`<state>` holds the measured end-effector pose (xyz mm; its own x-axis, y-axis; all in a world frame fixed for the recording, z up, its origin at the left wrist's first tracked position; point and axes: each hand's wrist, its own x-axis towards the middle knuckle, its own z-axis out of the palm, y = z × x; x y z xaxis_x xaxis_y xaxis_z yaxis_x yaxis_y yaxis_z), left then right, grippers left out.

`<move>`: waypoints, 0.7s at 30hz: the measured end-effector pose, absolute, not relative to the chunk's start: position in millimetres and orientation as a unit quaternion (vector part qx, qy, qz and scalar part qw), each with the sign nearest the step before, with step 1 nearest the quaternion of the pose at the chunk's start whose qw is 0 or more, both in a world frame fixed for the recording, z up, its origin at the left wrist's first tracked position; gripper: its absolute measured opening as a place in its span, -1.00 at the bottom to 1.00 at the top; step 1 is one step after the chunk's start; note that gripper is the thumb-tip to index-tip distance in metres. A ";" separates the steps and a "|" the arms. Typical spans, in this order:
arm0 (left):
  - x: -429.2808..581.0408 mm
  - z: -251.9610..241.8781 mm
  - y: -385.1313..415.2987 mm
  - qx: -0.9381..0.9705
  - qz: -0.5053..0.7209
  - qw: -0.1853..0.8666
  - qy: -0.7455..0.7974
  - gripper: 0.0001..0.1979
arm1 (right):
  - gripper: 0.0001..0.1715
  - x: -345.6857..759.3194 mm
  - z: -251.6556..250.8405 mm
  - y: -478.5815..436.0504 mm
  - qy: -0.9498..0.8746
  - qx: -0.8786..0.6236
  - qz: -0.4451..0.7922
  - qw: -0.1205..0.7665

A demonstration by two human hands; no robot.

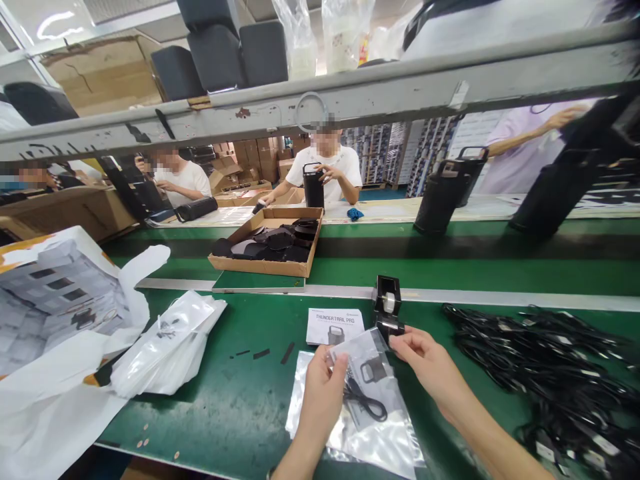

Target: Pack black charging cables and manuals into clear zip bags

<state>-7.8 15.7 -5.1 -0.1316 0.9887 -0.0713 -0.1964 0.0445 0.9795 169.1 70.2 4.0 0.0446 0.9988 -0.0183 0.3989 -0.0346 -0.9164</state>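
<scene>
My left hand (323,393) is closed on the top of a clear plastic bag (400,433), which holds a printed leaflet and a coiled black cable (367,403). At the front end of a black tape dispenser (388,297), my right hand (423,357) pinches the tape, its end mostly hidden by the fingers. Behind the bag lies a stack of printed manuals (334,323). More clear bags (299,387) lie flat under my left hand.
To the right spreads a heap of black cables (530,360). On the left are a pile of white bags (170,340) and an opened carton (55,300). A cardboard tray (260,268) holds dark parts. Black cylindrical speakers (440,200) stand farther back; co-workers sit opposite, under an overhead shelf (350,93).
</scene>
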 end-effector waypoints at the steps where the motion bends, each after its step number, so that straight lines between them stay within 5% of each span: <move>1: -8.0 -4.0 15.6 0.397 0.564 0.524 0.499 -0.73 | -0.64 170.3 0.7 70.5 -0.584 -0.614 0.366 0.384; 7: -6.5 -5.6 15.4 0.389 0.577 0.512 0.504 -0.72 | -0.70 182.1 -6.9 62.8 -0.645 -0.616 0.290 0.347; 15: 2.4 -5.4 10.7 0.426 0.568 0.479 0.516 -0.75 | -0.63 161.7 28.5 31.4 -0.654 -0.478 0.504 0.301; 21: 10.6 4.1 4.0 0.442 0.560 0.465 0.525 -0.76 | -0.51 144.7 20.6 41.3 -0.663 -0.577 0.418 0.230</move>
